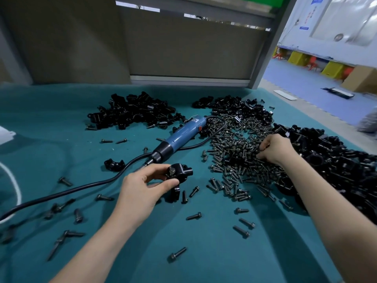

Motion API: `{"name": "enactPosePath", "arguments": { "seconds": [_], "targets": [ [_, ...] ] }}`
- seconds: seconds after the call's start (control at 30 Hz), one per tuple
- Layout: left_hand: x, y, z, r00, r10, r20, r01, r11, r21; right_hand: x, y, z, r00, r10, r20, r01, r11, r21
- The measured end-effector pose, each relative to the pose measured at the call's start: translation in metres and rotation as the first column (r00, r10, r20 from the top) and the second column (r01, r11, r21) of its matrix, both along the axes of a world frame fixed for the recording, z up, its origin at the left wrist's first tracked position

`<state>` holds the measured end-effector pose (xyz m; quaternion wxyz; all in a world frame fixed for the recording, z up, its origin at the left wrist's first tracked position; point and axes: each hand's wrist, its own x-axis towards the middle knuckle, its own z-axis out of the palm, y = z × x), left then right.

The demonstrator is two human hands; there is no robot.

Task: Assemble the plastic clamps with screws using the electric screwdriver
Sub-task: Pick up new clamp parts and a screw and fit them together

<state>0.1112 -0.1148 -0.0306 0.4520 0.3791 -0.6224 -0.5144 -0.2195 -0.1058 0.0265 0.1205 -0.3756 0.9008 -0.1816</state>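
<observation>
Item one, left hand (140, 188): thumb and fingers clamped on a black clamp (180, 174), held at centre, low over the cloth (204, 258) or resting on it, I cannot tell which. One screw (172, 171) stands head-up in the clamp's top hole and, by my judgement, is not driven home. Item two, right hand (273, 149): fingers bent down into the heap (234, 160) of screws to the right, tips close together. I cannot tell whether a screw is pinched between them. Item three, screwdriver (179, 137): blue, lying unheld on the cloth just beyond the clamp, bit end toward the left hand, its cord (81, 186) trailing off to the left edge. Item four, stock: a far pile (134, 111) of clamp parts behind the screwdriver, a right pile (326, 160) past the heap, a lone half-shell (114, 164) beside the cord, and strays (177, 255) scattered over the near cloth. Step, as I read it: fetching another screw before driving. Item five, hazards. The standing screw looks loose, so any tilt of the clamp could drop it among the strays. With only one hand on the clamp, its halves may slip out of line and the holes stop matching. Fingers digging blind in the heap may bring up two screws or none. The cord runs close behind the left hand, so lifting the screwdriver could drag it across the half-shell or snag the wrist. A bit brought down askew would cross-thread the plastic or skid off the head.
</observation>
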Motion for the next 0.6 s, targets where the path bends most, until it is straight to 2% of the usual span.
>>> {"name": "enactPosePath", "arguments": {
  "seconds": [0.07,0.13,0.2,0.27,0.33,0.37,0.43,0.6],
  "targets": [
    [0.0,0.0,-0.001,1.0,-0.006,-0.006,0.006,1.0,-0.003,0.001,0.001,0.0,1.0,-0.003,-0.024,0.002,0.999,-0.038],
    [0.0,0.0,-0.001,1.0,-0.003,-0.001,0.003,1.0,-0.008,0.008,0.004,0.005,0.996,0.001,-0.087,-0.016,0.985,-0.174],
    [0.0,-0.001,-0.002,1.0,-0.002,0.006,0.002,1.0,-0.009,0.026,0.008,0.015,0.992,0.094,-0.079,-0.115,0.938,-0.326],
    [0.0,-0.001,0.0,1.0,-0.004,0.019,0.004,1.0,-0.013,0.059,0.016,0.028,0.948,0.305,0.093,-0.233,0.861,-0.453],
    [0.0,-0.001,0.002,1.0,-0.009,0.013,0.01,1.0,-0.015,0.099,0.024,0.031,0.8,0.516,0.305,-0.292,0.779,-0.554],
    [0.0,0.0,0.002,1.0,-0.013,0.002,0.013,1.0,-0.014,0.116,0.026,0.028,0.736,0.577,0.354,-0.312,0.753,-0.579],
    [0.0,0.0,0.002,1.0,-0.015,-0.007,0.015,1.0,-0.019,0.143,0.025,0.018,0.682,0.63,0.373,-0.338,0.723,-0.602],
    [0.001,0.0,0.0,1.0,-0.017,0.014,0.018,0.998,-0.054,0.16,0.021,-0.003,0.684,0.628,0.371,-0.33,0.72,-0.61]
  ]
}}
